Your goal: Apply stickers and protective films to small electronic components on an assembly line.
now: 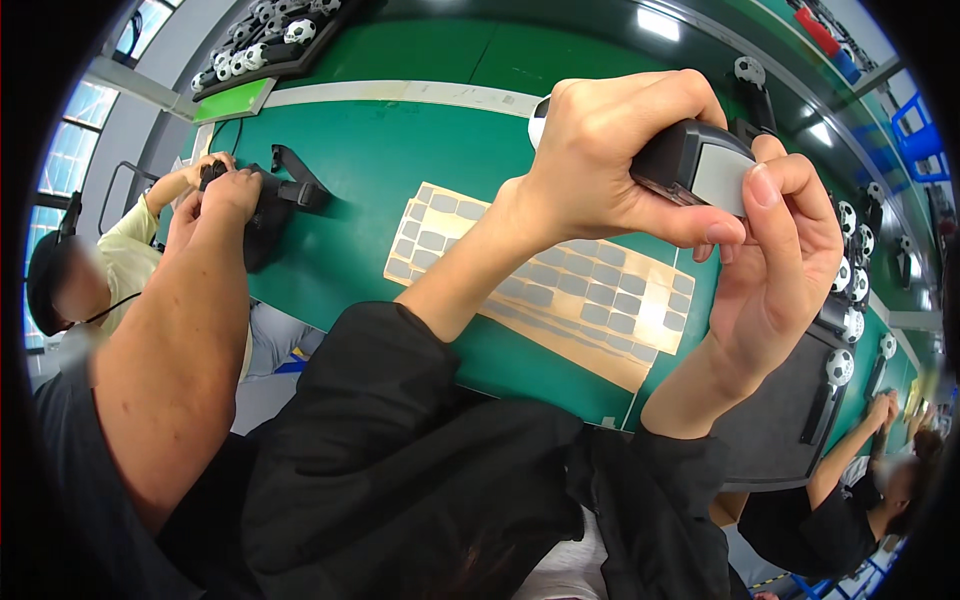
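Observation:
My left hand (pixel 610 150) is wrapped round a black handle-shaped device (pixel 680 150), held tilted above the table. A flat grey rounded pad (pixel 718 178) covers the end that faces my right hand. A white ball-shaped end (pixel 538 122) shows past my left knuckles, mostly hidden. My right hand (pixel 780 240) pinches at the pad's edge, with its thumb and a finger against it. Below my hands lie tan backing sheets (pixel 640 375) with rows of grey rounded stickers (pixel 545 275) that resemble the pad.
Football-topped black devices fill a tray (pixel 305 65) at the back left and a black tray (pixel 765 430) on the right. At left, another person's forearm (pixel 175 320) reaches to black parts (pixel 300 190). More people sit at both sides. The tabletop (pixel 350 150) is green.

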{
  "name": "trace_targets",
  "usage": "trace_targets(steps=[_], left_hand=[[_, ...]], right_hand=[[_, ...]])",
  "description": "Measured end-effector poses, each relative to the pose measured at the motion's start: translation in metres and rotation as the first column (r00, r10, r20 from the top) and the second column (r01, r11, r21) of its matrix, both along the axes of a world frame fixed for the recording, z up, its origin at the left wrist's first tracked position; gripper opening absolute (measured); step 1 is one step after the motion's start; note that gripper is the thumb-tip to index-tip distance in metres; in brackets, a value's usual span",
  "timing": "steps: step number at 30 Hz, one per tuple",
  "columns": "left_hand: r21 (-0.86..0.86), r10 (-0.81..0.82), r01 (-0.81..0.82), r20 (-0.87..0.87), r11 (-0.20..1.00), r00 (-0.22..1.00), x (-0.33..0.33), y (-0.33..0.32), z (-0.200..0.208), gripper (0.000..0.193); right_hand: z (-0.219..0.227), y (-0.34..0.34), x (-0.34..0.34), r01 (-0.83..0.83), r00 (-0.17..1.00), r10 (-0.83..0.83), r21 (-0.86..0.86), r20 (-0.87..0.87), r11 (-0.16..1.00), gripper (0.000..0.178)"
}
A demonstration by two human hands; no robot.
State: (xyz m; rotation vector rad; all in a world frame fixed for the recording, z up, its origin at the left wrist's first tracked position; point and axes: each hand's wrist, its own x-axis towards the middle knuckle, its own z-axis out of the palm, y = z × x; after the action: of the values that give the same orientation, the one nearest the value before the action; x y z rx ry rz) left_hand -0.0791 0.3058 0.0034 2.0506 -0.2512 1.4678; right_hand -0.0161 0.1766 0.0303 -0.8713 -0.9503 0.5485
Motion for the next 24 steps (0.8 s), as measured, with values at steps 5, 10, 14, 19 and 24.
trace_targets(steps=[5, 10, 14, 19, 24], left_hand=[[0.074, 0.031, -0.036, 0.066, 0.997, 0.997, 0.0012, -0.001, 0.0006, 0.058], [0.102, 0.041, -0.05, 0.088, 0.994, 0.995, 0.0008, -0.0011, 0.0009, 0.057], [0.137, 0.058, -0.07, 0.086, 0.988, 0.995, 0.0004, 0.0002, 0.0012, 0.057], [0.159, 0.072, -0.085, 0.09, 0.984, 0.993, 0.0004, 0.0005, 0.0011, 0.056], [0.147, 0.073, -0.089, 0.11, 0.985, 0.991, 0.0008, 0.0, 0.0017, 0.051]], right_hand=[[-0.0024, -0.0005, 0.0024, -0.006, 0.999, 0.006, 0.017, 0.034, 1.0, 0.006], [-0.0026, -0.0028, 0.0044, -0.024, 0.998, 0.023, 0.003, 0.052, 1.0, 0.007], [-0.003, -0.0036, 0.0048, -0.024, 0.998, 0.025, -0.01, 0.059, 1.0, 0.007], [-0.0036, -0.0031, 0.0042, -0.009, 0.997, 0.009, -0.004, 0.079, 1.0, 0.007], [-0.0039, -0.0022, 0.0023, 0.009, 0.996, -0.009, 0.002, 0.085, 1.0, 0.007]])
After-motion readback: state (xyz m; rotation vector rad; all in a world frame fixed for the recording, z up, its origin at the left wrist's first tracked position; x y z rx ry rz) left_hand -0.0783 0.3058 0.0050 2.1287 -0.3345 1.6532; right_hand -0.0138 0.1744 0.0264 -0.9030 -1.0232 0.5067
